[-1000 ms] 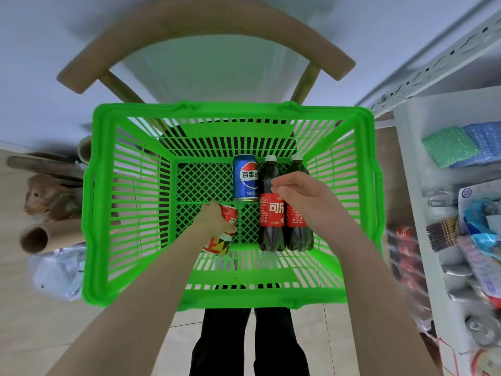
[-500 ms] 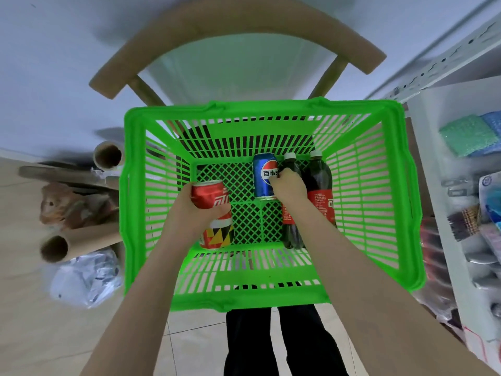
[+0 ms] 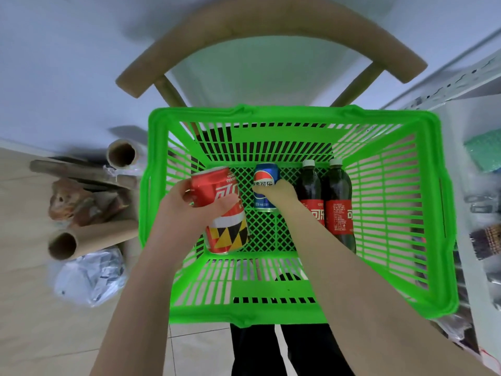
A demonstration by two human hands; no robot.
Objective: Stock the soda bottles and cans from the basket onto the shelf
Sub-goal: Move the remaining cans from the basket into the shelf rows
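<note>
Far out beyond my left hand, cardboard tubes (image 3: 89, 237) and a crumpled plastic bag (image 3: 86, 275) lie on the floor. My left hand (image 3: 187, 210) is wrapped tight around the red can (image 3: 222, 213), fingers on its upper half, holding it up inside the left side of the basket (image 3: 439, 213), tilted with its top toward the far wall. Just beside it to the right, my right hand (image 3: 276, 192) is down on the basket floor, fingers curled over the blue can (image 3: 265, 185), which lies on the mesh; the hand covers its middle, and I read that as a grip. Right of that hand, touching my forearm, two bottles (image 3: 325, 207) lie side by side, caps pointing away from me. Past the basket's right rim, the shelf (image 3: 461, 118) stands, with blurred goods on it.
</note>
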